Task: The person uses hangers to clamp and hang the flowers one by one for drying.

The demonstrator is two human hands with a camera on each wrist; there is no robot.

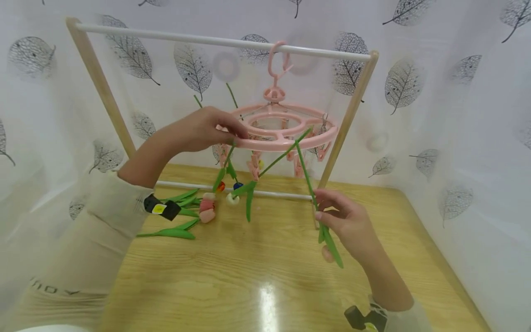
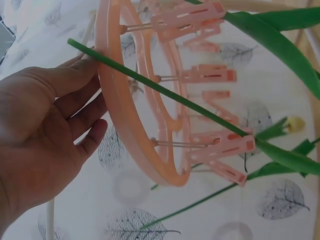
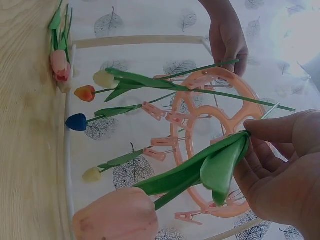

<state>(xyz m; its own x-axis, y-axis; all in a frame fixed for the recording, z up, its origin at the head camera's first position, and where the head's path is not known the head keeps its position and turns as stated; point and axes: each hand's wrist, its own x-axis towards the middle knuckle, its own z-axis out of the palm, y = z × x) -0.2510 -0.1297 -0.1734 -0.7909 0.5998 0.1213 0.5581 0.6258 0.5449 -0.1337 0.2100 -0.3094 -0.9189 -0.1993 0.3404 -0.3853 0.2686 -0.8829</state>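
Observation:
A round pink clip hanger (image 1: 269,145) hangs by its hook from a white rod. My left hand (image 1: 209,129) pinches its near left rim between thumb and fingers. Low on the right, my right hand (image 1: 348,221) holds an artificial pink tulip (image 3: 117,215) by its green stem, flower head down and stem end up near the rim. Pink clips (image 2: 222,146) below the ring grip stems of other tulips, heads downward: a white one (image 3: 104,78), an orange one (image 3: 84,93), a blue one (image 3: 76,122) and a yellow one (image 3: 91,174).
Several pink tulips (image 1: 207,207) lie on the wooden table (image 1: 232,276) at the left. The white rod (image 1: 174,36) rests on wooden posts (image 1: 348,117), with a lower white bar (image 1: 282,196) close to the table. A leaf-patterned curtain (image 1: 435,115) surrounds the rack.

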